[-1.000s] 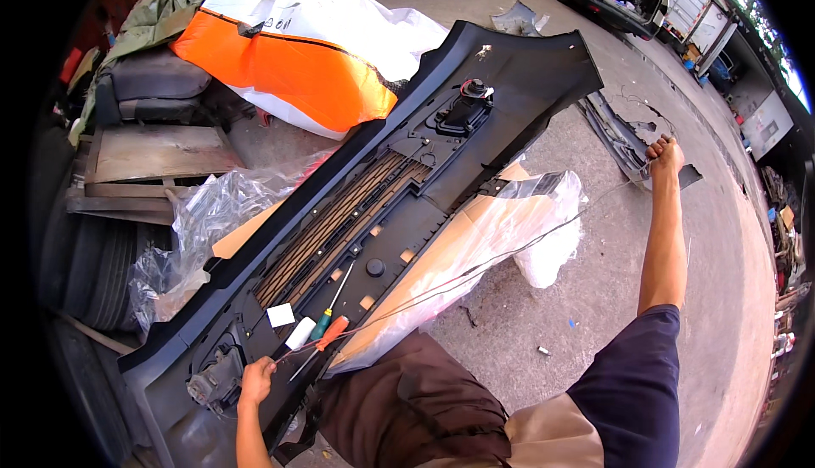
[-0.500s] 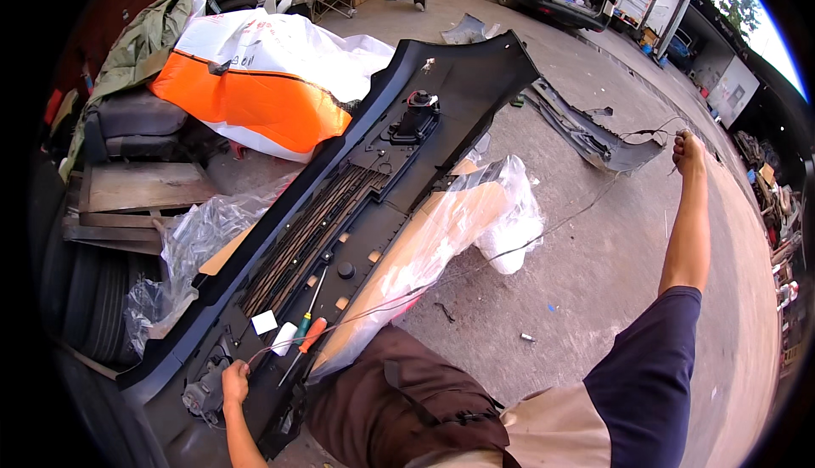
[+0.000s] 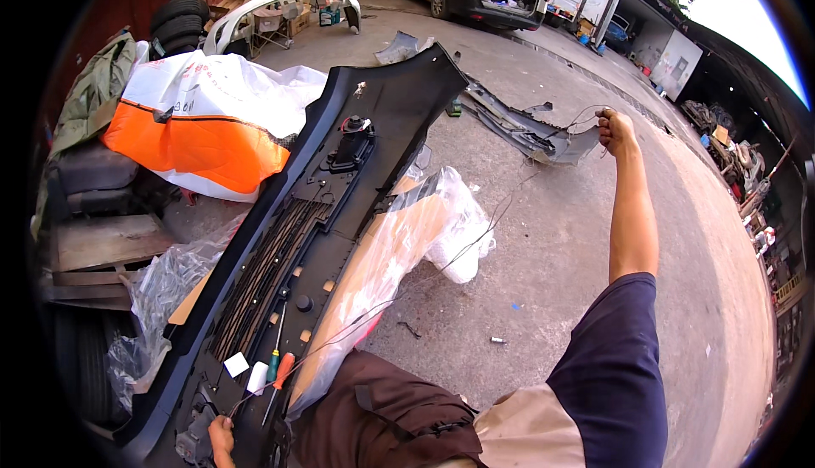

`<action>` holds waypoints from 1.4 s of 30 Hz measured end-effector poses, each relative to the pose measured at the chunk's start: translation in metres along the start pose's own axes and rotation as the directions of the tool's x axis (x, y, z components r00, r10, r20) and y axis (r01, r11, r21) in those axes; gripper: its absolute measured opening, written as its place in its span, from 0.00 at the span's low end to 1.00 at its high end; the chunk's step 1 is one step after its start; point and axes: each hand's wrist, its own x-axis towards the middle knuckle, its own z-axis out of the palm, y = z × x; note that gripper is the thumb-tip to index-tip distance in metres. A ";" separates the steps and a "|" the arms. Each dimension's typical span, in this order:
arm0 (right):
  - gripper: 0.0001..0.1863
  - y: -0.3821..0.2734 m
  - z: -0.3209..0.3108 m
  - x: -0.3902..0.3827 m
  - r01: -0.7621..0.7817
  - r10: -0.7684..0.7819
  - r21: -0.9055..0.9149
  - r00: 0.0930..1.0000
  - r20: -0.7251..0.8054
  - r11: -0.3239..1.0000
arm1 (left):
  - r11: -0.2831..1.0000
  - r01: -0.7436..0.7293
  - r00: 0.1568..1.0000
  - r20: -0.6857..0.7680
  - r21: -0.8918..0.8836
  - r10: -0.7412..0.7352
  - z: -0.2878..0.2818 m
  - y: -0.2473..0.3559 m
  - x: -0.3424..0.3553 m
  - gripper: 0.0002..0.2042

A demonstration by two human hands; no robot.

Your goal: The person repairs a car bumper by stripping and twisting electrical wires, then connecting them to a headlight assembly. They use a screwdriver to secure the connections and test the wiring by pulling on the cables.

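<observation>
Wire [image 3: 463, 252], thin and dark, is hanging between the two hands, running from the near left over a black bumper panel [image 3: 395, 120] toward the far right above the pavement [image 3: 560, 298]. The left hand [image 3: 221, 437] is gripping it at the near end of the panel, just right of a grey lamp unit [image 3: 193, 441]; the right hand [image 3: 615, 128], at the end of an outstretched arm, is clenching it farther off, with a loop showing just left of the fingers (whether that loop is a loose tail, I am not managing to tell). Between them the wire is sagging and seeming to split into more than one strand, so I am judging it light, limp over a long span and slightly springy at its bends. Its weight is probably asking little of either hand; kinking and tangling are looking likelier than breaking. It is passing close to an orange-handled screwdriver [image 3: 285, 368] and a clear plastic wrap [image 3: 399, 243], where it could be snagging. Holding near each end is seeming sensible, with thumb and fingers pinching all the strands together, since something so slender could be slipping through a loose fist.
</observation>
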 end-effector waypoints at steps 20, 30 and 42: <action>0.13 -0.048 0.239 -0.214 0.255 -0.345 0.244 0.516 0.784 0.936 | 0.682 -0.340 0.917 -0.067 -0.647 0.394 -0.118 0.321 0.006 0.20; 0.12 -0.067 0.296 -0.316 0.170 -0.437 0.408 0.206 0.876 0.897 | -0.057 -0.315 0.692 -0.271 -0.947 0.669 -0.102 0.489 0.031 0.19; 0.17 0.047 0.295 -0.244 0.781 -0.219 0.029 0.140 0.966 0.624 | -0.332 -0.021 0.766 -0.229 -0.943 0.600 -0.127 0.413 -0.020 0.12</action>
